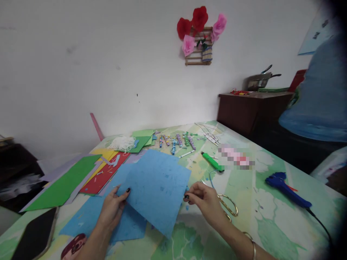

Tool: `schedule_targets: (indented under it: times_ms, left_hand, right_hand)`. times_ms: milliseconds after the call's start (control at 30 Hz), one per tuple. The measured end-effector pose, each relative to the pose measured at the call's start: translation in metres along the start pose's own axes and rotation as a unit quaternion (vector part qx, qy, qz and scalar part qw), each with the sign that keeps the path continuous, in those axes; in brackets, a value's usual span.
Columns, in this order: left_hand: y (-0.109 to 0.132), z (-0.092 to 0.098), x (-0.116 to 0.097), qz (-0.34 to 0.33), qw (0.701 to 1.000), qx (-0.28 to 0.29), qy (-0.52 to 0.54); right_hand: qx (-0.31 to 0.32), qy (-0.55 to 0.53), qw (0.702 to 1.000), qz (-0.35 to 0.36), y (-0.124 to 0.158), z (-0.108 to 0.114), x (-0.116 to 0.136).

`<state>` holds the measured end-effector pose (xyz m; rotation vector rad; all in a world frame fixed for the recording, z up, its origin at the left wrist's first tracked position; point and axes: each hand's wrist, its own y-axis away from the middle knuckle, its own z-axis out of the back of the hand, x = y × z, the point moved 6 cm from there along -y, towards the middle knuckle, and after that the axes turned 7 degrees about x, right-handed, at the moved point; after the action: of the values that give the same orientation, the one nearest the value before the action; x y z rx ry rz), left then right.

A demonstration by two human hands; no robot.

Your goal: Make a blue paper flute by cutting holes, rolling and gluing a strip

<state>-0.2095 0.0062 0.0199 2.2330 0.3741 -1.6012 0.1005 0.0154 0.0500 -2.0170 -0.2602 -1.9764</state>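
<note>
A blue sheet [158, 187] is held up at a tilt over the table's middle, its left edge pinched between the thumb and fingers of my left hand [114, 206]. Beneath it lie more blue sheets [132, 224]. My right hand [203, 198] is by the sheet's right edge, thumb and forefinger pressed together; anything between them is too small to make out. Gold-handled scissors [229, 206] lie beside and partly behind my right hand. Further back are a green utility knife [213, 161] and several small decorated paper rolls [174, 146].
Green [65, 182] and red [105, 173] sheets, white string [121, 143] and a phone [36, 234] lie left. A blue glue gun [287, 189] with a cord is right. A person in a blue top [320, 94] stands by a dark cabinet [244, 112].
</note>
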Motion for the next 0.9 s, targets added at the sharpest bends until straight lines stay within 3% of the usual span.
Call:
schedule_targets:
  times_ms: [200, 400, 700, 900]
  left_hand:
    - [-0.012, 0.027, 0.011, 0.025, 0.999, -0.025, -0.034]
    - [-0.015, 0.035, 0.016, 0.044, 0.996, -0.013, -0.076]
    - [-0.01, 0.029, 0.016, 0.029, 0.994, 0.011, -0.107]
    - [-0.005, 0.022, 0.005, -0.046, 0.98, 0.025, -0.193]
  right_hand:
    - [-0.039, 0.066, 0.997, 0.012, 0.032, 0.043, -0.006]
    - [-0.061, 0.157, 0.986, 0.011, 0.05, 0.074, -0.007]
    - [-0.101, 0.234, 0.967, 0.01, 0.059, 0.09, -0.021]
    - [-0.126, 0.282, 0.951, 0.011, 0.064, 0.09, -0.027]
